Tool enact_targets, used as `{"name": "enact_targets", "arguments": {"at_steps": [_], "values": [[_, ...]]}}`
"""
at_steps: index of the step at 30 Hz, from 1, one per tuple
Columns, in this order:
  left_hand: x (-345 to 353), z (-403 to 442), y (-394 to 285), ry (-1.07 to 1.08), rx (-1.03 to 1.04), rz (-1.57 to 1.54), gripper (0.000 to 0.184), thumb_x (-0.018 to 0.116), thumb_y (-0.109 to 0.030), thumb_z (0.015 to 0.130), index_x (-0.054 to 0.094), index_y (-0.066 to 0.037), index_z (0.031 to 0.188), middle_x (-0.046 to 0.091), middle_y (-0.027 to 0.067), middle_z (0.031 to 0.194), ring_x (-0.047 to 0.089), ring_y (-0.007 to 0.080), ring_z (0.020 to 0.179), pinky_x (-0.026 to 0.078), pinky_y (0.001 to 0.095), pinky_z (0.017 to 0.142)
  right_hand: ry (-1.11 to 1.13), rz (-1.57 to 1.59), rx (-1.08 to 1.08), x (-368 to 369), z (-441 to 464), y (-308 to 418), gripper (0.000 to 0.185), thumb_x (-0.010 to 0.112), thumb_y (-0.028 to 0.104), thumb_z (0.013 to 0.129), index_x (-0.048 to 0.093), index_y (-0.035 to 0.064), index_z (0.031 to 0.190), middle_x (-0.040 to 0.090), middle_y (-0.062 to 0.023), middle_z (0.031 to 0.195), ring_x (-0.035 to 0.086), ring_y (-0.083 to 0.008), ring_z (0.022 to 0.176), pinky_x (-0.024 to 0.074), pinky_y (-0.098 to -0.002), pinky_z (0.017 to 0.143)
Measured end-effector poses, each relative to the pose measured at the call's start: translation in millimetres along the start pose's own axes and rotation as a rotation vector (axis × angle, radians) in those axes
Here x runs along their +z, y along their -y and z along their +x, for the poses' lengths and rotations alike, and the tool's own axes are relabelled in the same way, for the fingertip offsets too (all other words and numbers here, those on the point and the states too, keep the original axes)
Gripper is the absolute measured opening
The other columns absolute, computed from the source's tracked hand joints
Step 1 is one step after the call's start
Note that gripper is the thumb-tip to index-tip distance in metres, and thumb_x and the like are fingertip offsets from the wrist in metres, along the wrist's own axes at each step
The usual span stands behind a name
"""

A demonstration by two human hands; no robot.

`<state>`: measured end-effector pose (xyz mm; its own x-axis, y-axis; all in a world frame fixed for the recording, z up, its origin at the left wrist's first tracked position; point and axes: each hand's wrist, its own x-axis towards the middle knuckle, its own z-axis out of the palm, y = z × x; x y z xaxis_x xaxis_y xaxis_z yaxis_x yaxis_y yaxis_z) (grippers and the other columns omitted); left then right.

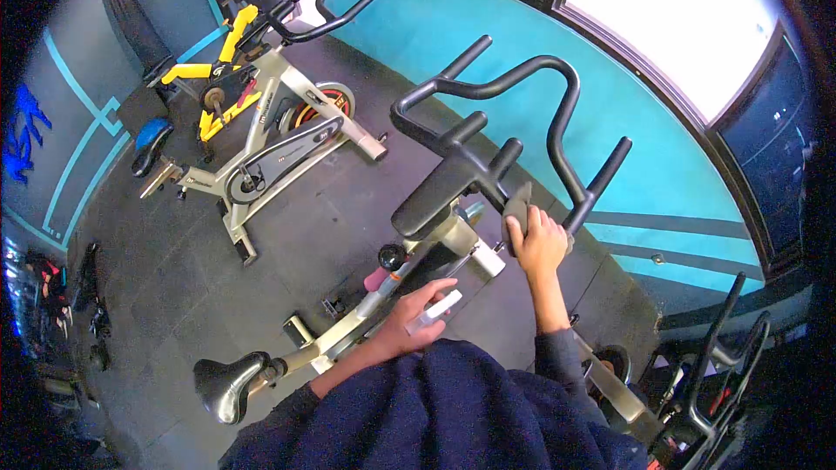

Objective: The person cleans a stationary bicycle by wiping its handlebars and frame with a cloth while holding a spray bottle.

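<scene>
In the head view my right hand (540, 244) is closed on a grey cloth (517, 213), pressing it against the lower right part of the black handlebar (557, 113) of an exercise bike. My left hand (416, 318) is wrapped round a spray bottle with a white trigger head (442, 306); most of its body is hidden by the hand and my dark top. That hand is above the bike's pale frame (357, 318), between the handlebar and the black saddle (232, 383). A round black knob (392, 257) sits on the frame just beyond my left hand.
A second grey exercise bike (287, 113) stands to the left, with a yellow bike (228, 70) behind it. Another bike's dark handlebar (723, 357) is at lower right. A teal wall (697, 174) with windows runs along the far side, above dark floor tiles (174, 296).
</scene>
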<state>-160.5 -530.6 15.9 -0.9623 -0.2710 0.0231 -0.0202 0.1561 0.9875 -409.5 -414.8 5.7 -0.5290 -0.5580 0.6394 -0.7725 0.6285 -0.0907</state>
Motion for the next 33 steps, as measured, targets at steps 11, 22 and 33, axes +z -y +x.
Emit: {"name": "enact_targets", "arguments": {"at_steps": [11,22,33], "values": [[19,-60,-15,-0.032,0.166,0.122,0.068,0.058,-0.006,0.07,0.044,-0.012,0.136,0.057,0.0081,0.094,0.059,0.0194,0.081,0.047,0.031,0.075,-0.02,0.995,0.907,-1,-1,-51,0.049,0.04,0.045,0.098,0.059,0.0053,0.119,0.062,-0.0148,0.116,0.057,-0.0304,0.107,0.0438,-0.0391,0.091],[51,-158,-60,-0.262,0.186,-0.107,0.064,0.055,0.003,0.073,0.044,-0.006,0.135,0.059,0.0061,0.096,0.059,0.0135,0.091,0.046,0.0278,0.083,0.098,2.123,0.953,-72,-243,4,0.052,0.045,0.038,0.094,0.042,0.0081,0.136,0.045,-0.011,0.139,0.039,-0.0257,0.13,0.0267,-0.0411,0.111],[98,-164,-86,-0.386,0.253,-0.298,0.066,0.064,0.005,0.077,0.035,-0.002,0.136,0.059,0.0102,0.104,0.058,0.0173,0.101,0.045,0.0334,0.091,0.794,1.922,1.201,-103,-268,116,0.055,0.048,0.043,0.092,0.045,0.0092,0.135,0.047,-0.0101,0.135,0.041,-0.0231,0.127,0.0249,-0.0413,0.11]]}}
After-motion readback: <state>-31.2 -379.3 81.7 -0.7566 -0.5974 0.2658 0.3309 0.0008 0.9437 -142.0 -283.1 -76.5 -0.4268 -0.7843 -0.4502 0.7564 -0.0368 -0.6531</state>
